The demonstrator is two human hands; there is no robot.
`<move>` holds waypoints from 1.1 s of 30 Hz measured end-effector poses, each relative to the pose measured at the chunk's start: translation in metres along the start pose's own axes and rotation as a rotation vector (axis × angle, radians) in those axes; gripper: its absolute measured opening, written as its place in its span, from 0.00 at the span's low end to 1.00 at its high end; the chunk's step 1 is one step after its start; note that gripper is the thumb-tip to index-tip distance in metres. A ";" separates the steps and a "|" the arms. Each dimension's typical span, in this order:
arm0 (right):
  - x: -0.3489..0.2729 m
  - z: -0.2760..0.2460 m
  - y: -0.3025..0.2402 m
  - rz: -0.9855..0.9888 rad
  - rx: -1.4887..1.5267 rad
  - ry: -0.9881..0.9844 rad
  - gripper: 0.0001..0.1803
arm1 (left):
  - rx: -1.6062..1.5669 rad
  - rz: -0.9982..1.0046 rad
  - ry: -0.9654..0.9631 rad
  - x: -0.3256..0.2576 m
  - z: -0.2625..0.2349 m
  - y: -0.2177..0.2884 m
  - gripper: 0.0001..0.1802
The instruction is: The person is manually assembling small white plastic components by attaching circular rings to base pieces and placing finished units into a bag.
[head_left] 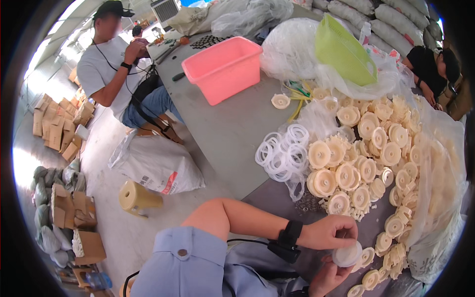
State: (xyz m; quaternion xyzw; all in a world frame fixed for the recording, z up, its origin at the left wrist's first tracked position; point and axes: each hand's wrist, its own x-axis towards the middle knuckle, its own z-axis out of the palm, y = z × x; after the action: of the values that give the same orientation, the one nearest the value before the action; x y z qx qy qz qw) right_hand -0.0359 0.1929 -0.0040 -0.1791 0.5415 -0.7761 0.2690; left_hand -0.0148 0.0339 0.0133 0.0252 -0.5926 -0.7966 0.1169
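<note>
My left hand (330, 231) is closed, its fingertips pinching the upper edge of a whitish translucent round piece (348, 254). From below, my right hand (330, 277) grips the same piece, its fingers partly hidden. Close by lie cream plastic wheels (365, 256), some in a loose row along the table's near right part. Beyond my hands is a large heap of such cream wheels (348, 176). To its left is a pile of clear white rings (287, 152). Small dark metal parts (309, 203) lie between the rings and my left hand.
A pink tub (222, 69) stands on the grey table (217, 133), with a green basket (344, 52) on plastic bags behind the heap. At left are a person (111, 64), a white sack (156, 163) and a yellowish stool (138, 198). Another person (430, 69) bends at far right.
</note>
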 end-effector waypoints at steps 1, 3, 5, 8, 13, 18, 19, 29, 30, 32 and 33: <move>0.000 0.000 0.000 0.037 -0.204 0.104 0.25 | 0.119 0.037 -0.015 0.000 -0.003 0.000 0.07; 0.003 -0.003 -0.001 -0.011 -0.151 0.083 0.25 | 0.111 0.074 -0.025 -0.002 -0.008 0.000 0.07; 0.004 -0.005 -0.004 -0.068 -0.098 0.064 0.25 | 0.107 0.117 -0.043 -0.001 -0.012 -0.002 0.07; 0.004 -0.008 -0.006 -0.073 0.098 -0.061 0.25 | 0.124 0.158 -0.037 0.000 -0.014 -0.001 0.06; 0.008 -0.001 -0.006 -0.150 0.051 -0.043 0.27 | 0.019 -0.072 -0.084 -0.002 -0.014 0.003 0.06; 0.008 0.001 -0.008 -0.175 0.006 -0.006 0.28 | -0.215 -0.083 -0.062 -0.003 -0.009 -0.010 0.06; 0.008 0.001 -0.008 -0.180 -0.003 0.001 0.28 | -0.233 -0.128 -0.081 -0.003 -0.009 -0.009 0.06; 0.007 0.006 -0.021 -0.027 -0.221 0.053 0.28 | -0.564 -0.188 -0.261 0.000 -0.017 -0.005 0.07; 0.008 0.007 -0.018 -0.093 -0.122 0.003 0.28 | -0.613 -0.207 -0.258 0.000 -0.016 -0.006 0.07; 0.008 0.006 -0.014 -0.161 -0.020 -0.047 0.28 | -0.658 -0.227 -0.255 -0.001 -0.013 -0.007 0.07; 0.008 0.006 -0.012 -0.131 0.004 -0.061 0.28 | -0.645 -0.189 -0.217 -0.002 -0.013 -0.007 0.08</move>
State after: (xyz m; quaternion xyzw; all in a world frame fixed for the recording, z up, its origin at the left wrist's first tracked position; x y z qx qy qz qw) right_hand -0.0417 0.1871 0.0093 -0.2370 0.5188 -0.7873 0.2342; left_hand -0.0121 0.0244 0.0026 -0.0429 -0.3145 -0.9481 -0.0191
